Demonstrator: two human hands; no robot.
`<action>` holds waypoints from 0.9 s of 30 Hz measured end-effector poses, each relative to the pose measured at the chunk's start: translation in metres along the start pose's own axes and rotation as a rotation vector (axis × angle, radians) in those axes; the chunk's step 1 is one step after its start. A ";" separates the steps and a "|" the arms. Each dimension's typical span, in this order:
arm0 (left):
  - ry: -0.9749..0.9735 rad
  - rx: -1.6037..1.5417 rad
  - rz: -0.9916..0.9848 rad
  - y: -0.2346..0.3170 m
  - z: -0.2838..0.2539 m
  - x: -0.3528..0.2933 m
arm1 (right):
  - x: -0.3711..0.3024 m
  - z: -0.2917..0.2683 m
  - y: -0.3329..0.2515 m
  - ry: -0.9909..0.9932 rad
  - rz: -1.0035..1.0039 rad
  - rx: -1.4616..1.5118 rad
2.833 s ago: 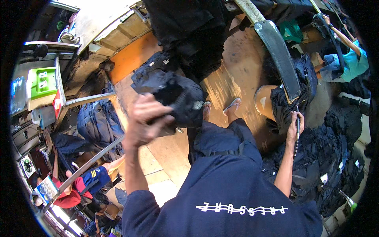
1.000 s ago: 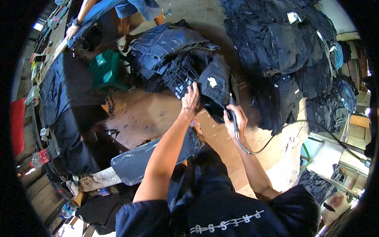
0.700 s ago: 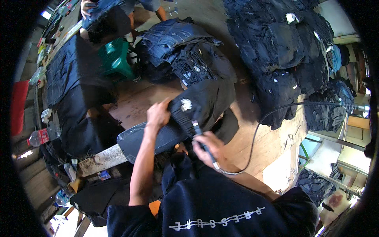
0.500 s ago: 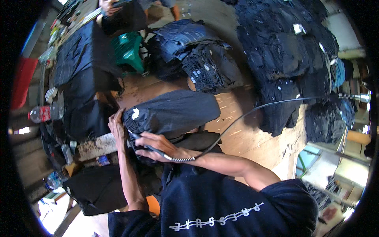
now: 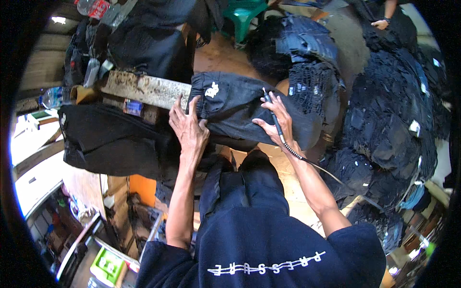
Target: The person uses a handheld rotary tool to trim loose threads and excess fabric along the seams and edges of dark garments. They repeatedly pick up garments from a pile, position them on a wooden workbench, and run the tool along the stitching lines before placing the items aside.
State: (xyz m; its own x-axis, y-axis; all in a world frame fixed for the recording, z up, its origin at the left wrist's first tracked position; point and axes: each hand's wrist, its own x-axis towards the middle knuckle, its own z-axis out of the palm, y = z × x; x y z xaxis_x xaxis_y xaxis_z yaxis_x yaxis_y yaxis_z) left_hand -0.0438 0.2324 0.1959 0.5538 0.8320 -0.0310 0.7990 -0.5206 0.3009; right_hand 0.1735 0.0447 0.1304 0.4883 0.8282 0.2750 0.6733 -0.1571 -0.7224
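Observation:
A pair of dark trousers point(image 5: 240, 103) lies lengthwise in front of me, its elastic waistband to the left and a small white mark near it. My left hand point(image 5: 187, 125) rests at the waistband with its fingers spread, not gripping. In my right hand point(image 5: 278, 117) is a slim pen-shaped corded tool point(image 5: 274, 121), held between thumb and fingers over the cloth. Its tip points away from me, and its coiled sleeve and cable run back along my right forearm. The exact kind of tool is too small to tell.
A narrow pale worn board point(image 5: 144, 90) reaches the trousers from the left. Another black garment point(image 5: 110, 141) lies nearer, at left. Heaps of dark clothes point(image 5: 384, 129) fill the right. Beyond stand folded garments point(image 5: 307, 41) and a green plastic stool point(image 5: 244, 14). Another person's hand point(image 5: 381, 24) shows far right.
My view has swung, shifting the surroundings. My right hand has moved with the tool from the waistband to the right, over the trouser leg. My left hand now lies spread at the waistband.

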 end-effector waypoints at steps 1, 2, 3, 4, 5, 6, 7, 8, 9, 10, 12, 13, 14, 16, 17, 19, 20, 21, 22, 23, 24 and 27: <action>-0.029 0.114 0.039 0.001 -0.002 -0.002 | 0.000 0.005 0.001 0.011 -0.011 0.000; -0.065 0.139 0.097 0.004 0.000 -0.005 | -0.001 0.008 0.003 0.028 -0.033 0.020; -0.077 -0.024 0.204 0.006 0.003 -0.008 | -0.002 0.010 0.004 0.013 0.014 0.032; -0.089 -0.203 0.223 0.010 0.010 -0.011 | -0.005 0.009 0.006 0.033 0.021 0.060; -0.161 -0.366 0.213 0.015 0.020 -0.013 | -0.006 0.007 0.005 0.018 0.045 0.068; -0.101 -0.285 0.219 0.016 0.028 -0.013 | -0.007 0.001 0.003 0.055 0.022 0.094; -0.097 -0.267 0.188 0.017 0.037 -0.010 | -0.005 -0.009 -0.001 0.161 -0.103 0.139; -0.110 -0.218 0.177 0.019 0.045 -0.009 | -0.002 -0.026 -0.006 0.130 -0.190 0.182; -0.004 -0.188 0.238 0.020 0.052 -0.005 | 0.001 -0.049 -0.016 0.080 -0.173 0.210; -0.003 -0.242 0.228 0.021 0.056 -0.004 | 0.007 -0.068 -0.027 0.161 -0.169 0.280; 0.002 -0.267 0.214 0.023 0.058 -0.001 | 0.018 -0.121 -0.050 0.252 -0.205 0.603; -0.039 -0.307 0.199 0.025 0.057 0.000 | 0.029 -0.159 -0.053 0.224 -0.189 0.633; -0.031 -0.357 0.187 0.026 0.055 0.001 | 0.041 -0.194 -0.056 0.266 -0.155 0.524; -0.008 -0.395 0.199 0.030 0.050 -0.002 | 0.044 -0.218 -0.059 0.319 -0.078 0.311; -0.005 -0.393 0.179 0.031 0.046 -0.004 | 0.043 -0.223 -0.058 0.287 -0.129 0.246; -0.016 -0.397 0.149 0.032 0.041 -0.005 | 0.035 -0.214 -0.056 0.215 -0.159 0.356; -0.007 -0.477 0.141 0.032 0.039 -0.005 | 0.029 -0.205 -0.057 0.188 -0.144 0.411; -0.013 -0.461 0.145 0.031 0.038 -0.003 | 0.024 -0.198 -0.061 0.179 -0.157 0.409; 0.000 -0.391 0.153 0.031 0.037 -0.001 | 0.021 -0.191 -0.065 0.180 -0.152 0.474; 0.037 -0.299 0.175 0.030 0.036 0.002 | 0.018 -0.189 -0.072 0.151 -0.124 0.505; 0.008 -0.207 0.166 0.029 0.035 0.004 | 0.016 -0.182 -0.081 0.175 -0.124 0.590; -0.003 -0.048 0.182 0.024 0.031 0.010 | 0.018 -0.177 -0.106 0.199 -0.067 0.752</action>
State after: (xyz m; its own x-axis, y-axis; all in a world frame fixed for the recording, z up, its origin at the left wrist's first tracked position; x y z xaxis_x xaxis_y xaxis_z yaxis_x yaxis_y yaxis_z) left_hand -0.0114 0.2224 0.1733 0.6888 0.7245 0.0249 0.6737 -0.6524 0.3472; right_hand 0.2100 -0.0188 0.3243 0.5985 0.6997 0.3902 0.1825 0.3551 -0.9168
